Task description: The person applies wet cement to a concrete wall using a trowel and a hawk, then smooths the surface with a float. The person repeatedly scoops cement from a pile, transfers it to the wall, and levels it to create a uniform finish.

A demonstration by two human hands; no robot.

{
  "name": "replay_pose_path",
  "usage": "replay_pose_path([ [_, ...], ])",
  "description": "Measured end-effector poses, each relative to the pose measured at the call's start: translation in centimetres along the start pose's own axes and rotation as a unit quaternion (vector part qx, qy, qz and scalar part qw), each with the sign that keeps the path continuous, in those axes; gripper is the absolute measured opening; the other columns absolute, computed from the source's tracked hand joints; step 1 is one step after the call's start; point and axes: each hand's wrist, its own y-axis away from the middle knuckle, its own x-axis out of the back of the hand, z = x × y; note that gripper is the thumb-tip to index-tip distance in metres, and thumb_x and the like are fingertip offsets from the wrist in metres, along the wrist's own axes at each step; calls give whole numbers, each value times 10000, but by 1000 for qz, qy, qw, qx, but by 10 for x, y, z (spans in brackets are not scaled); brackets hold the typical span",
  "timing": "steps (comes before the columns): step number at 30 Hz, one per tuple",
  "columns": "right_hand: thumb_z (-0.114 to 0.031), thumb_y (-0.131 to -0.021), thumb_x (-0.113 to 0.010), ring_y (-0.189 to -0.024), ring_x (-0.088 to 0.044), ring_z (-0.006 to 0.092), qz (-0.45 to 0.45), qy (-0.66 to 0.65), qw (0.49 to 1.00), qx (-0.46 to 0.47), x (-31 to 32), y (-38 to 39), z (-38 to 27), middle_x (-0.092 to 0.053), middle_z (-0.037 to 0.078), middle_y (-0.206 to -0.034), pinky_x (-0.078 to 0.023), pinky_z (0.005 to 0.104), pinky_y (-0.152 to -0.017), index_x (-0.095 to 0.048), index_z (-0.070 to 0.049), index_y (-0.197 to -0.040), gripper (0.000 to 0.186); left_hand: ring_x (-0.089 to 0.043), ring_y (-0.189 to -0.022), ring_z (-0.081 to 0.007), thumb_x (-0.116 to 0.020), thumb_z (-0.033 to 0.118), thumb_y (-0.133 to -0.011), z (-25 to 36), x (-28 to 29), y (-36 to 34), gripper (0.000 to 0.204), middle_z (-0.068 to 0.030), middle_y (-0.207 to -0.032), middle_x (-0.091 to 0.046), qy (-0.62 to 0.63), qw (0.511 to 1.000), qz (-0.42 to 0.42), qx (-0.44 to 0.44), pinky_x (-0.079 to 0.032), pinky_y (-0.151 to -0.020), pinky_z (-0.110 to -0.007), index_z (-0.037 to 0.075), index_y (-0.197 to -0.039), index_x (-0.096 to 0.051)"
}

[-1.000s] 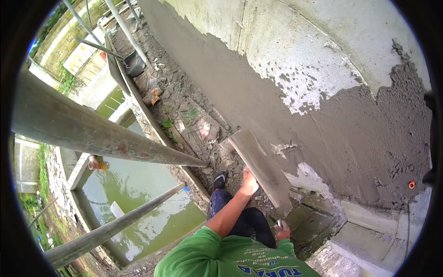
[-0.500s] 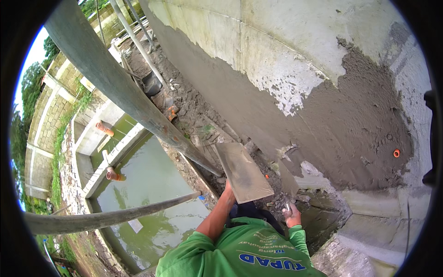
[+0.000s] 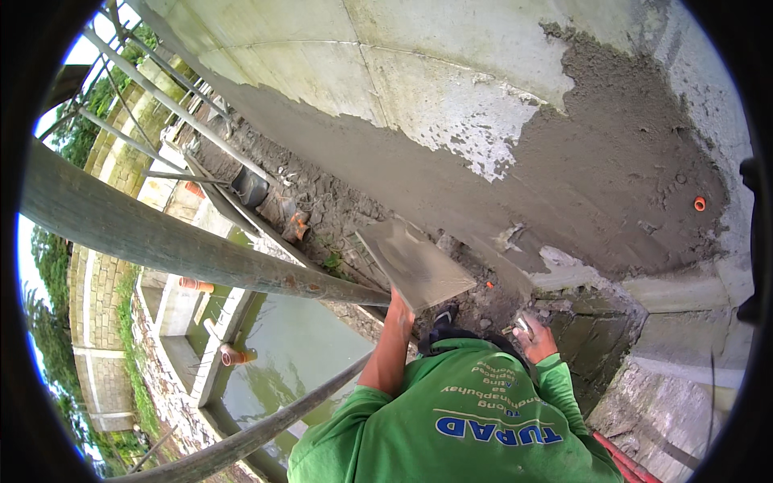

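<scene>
My left hand [image 3: 398,312] is closed at the near edge of a flat rectangular plasterer's hawk, its fingers largely hidden beneath. The hawk [image 3: 417,266] is tilted and smeared with grey mortar. To its right, my right hand [image 3: 538,340] is wrapped round the pale handle of a trowel [image 3: 523,324]. The trowel's blade is hard to tell from the grey surfaces behind it. Ahead and to the right of both hands rises a concrete wall [image 3: 451,105], partly covered in wet grey mortar [image 3: 596,185].
A thick pole [image 3: 177,237] slants in from the left, with a thinner pole [image 3: 241,443] below it. Left of me lies a pool of greenish water [image 3: 298,330] with orange pipes [image 3: 233,356] at its wall. Rubble and a dark bucket [image 3: 250,187] lie along the wall's foot. An orange pipe end [image 3: 700,204] pokes from the mortar.
My view has shifted, so the poles and pool sit differently. My right hand with the trowel has risen and moved right in the picture. Both hands keep their hold.
</scene>
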Motion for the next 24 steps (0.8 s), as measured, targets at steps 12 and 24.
replay_pose_path([
  [12, -200, -783, -700, -979, -649, 407, 44, 10, 977, -207, -78, 9, 105, -664, 239, -1046, -511, 450, -834, -592, -48, -1220, 476, -595, -1000, -293, -444, 321, -989, 5, 16, -61, 302, -91, -1076, -604, 141, 989, -39, 9, -503, -847, -474, 97, -1170, -539],
  [24, -362, -816, -708, -1079, -617, 343, 28, -109, 806, -581, -102, 86, 200, -640, 218, -1162, -484, 424, -907, -596, -49, -1232, 533, -566, -1138, -338, -441, 191, -983, -11, 51, -114, 342, -156, -1257, -570, 164, 986, 11, 14, -467, -977, -484, -1, -1258, -505],
])
